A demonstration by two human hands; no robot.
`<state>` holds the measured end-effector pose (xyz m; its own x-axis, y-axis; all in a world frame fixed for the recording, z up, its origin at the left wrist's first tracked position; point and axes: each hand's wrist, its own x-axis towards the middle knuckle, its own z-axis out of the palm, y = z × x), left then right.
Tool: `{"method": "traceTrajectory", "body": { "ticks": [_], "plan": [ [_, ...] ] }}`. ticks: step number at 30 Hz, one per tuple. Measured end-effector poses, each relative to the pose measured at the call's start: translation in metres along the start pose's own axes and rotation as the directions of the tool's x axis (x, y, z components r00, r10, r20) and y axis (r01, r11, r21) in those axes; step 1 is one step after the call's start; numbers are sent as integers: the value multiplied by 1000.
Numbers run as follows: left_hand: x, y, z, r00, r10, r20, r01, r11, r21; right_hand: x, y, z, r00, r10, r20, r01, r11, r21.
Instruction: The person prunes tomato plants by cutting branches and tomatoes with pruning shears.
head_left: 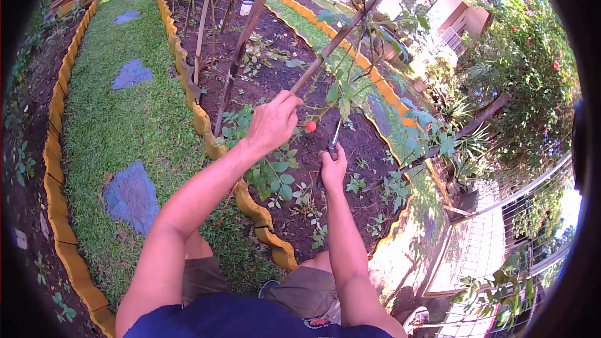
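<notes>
My left hand (274, 121) is closed, its fingertips at the lower visible end of a slanting wooden stake (350, 32); whether they grip the stake or a plant stem I cannot tell. Just right of these fingers hangs a small round red tomato (310, 126) beside thin green stems. Lower and to the right, my right hand (334, 164) is wrapped round dark-handled garden snips (333, 141). Their narrow metal blades point up at the green leaves (341, 94) of the staked plant, to the right of the tomato.
Dark soil (307, 169) fills the bed, bordered by wavy yellow edging (253, 209). More wooden stakes (241, 47) stand on the left. Grass with grey stepping stones (133, 197) runs alongside. A white cup-like container (246, 7) sits farther back. Wire fencing (532, 200) stands on the right.
</notes>
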<state>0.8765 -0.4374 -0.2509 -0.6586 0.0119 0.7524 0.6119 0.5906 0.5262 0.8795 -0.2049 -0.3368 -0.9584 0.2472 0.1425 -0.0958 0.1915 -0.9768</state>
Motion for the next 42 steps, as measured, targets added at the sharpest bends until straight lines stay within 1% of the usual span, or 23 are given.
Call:
{"method": "traceTrajectory", "body": {
  "ticks": [2, 3, 4, 6, 7, 10, 11, 14, 15, 17, 18, 19, 21, 22, 23, 26, 29, 32, 35, 38, 39, 42],
  "plan": [
    [12, 1, 0, 999, -16, 28, 13, 997, 80, -3, 16, -7, 994, 101, -31, -96, 986, 137],
    [19, 1, 4, 996, 88, 20, -90, 971, 221, -6, 23, -9, 995, 102, -23, -98, 984, 147],
    [25, 1, 8, 991, 121, 49, -130, 951, 282, -12, 29, -11, 992, 128, -10, -124, 974, 190],
    [38, 3, 18, 976, 187, 110, -216, 891, 399, -22, 42, -11, 989, 149, -4, -145, 971, 191],
    [44, 4, 23, 965, 221, 143, -263, 840, 475, -29, 46, -12, 987, 163, -4, -159, 968, 191],
    [55, 4, 32, 932, 260, 251, -359, 753, 552, -48, 58, -14, 976, 215, 32, -217, 951, 222],
    [57, 4, 34, 917, 300, 264, -399, 695, 598, -52, 66, -15, 976, 214, 43, -218, 948, 230],
    [59, 8, 35, 931, 226, 286, -359, 702, 614, -61, 90, -20, 972, 226, 58, -233, 940, 251],
    [61, 5, 36, 916, 274, 294, -401, 672, 623, -64, 90, -21, 970, 237, 56, -244, 937, 249],
    [65, 3, 41, 905, 303, 299, -425, 652, 627, -67, 90, -23, 959, 279, 46, -281, 924, 261],
    [66, 5, 40, 900, 314, 302, -436, 645, 628, -66, 89, -23, 962, 270, 43, -271, 923, 273],
    [70, 4, 36, 816, 460, 350, -559, 473, 681, -64, 89, -24, 964, 262, 41, -263, 923, 281],
    [73, 18, 37, 902, 252, 349, -428, 615, 663, -64, 81, -26, 975, 217, 36, -218, 932, 289],
    [73, 24, 37, 927, 135, 349, -345, 670, 657, -64, 78, -28, 975, 220, 41, -222, 931, 290],
    [75, 4, 45, 949, 45, 312, -234, 764, 601, -64, 77, -28, 974, 221, 48, -226, 930, 290],
    [82, 19, 39, 905, -31, 424, -316, 619, 719, -61, 76, -27, 975, 220, 41, -223, 932, 287],
    [81, 22, 32, 894, 30, 447, -368, 620, 693, -61, 74, -30, 973, 226, 53, -232, 928, 293],
    [83, 42, 28, 873, -108, 475, -317, 614, 723, -62, 74, -32, 974, 224, 45, -227, 922, 315],
    [77, 26, 27, 898, 67, 435, -377, 628, 681, -64, 72, -36, 975, 219, 40, -220, 920, 325],
    [72, -1, 28, 858, 315, 404, -513, 533, 673, -66, 70, -37, 979, 198, 40, -200, 926, 319],
    [73, 10, 26, 871, 242, 428, -487, 544, 683, -67, 69, -39, 981, 191, 42, -194, 928, 318],
    [73, 9, 23, 868, 204, 452, -489, 504, 712, -71, 64, -41, 979, 200, 36, -202, 934, 294]
  ]
}}
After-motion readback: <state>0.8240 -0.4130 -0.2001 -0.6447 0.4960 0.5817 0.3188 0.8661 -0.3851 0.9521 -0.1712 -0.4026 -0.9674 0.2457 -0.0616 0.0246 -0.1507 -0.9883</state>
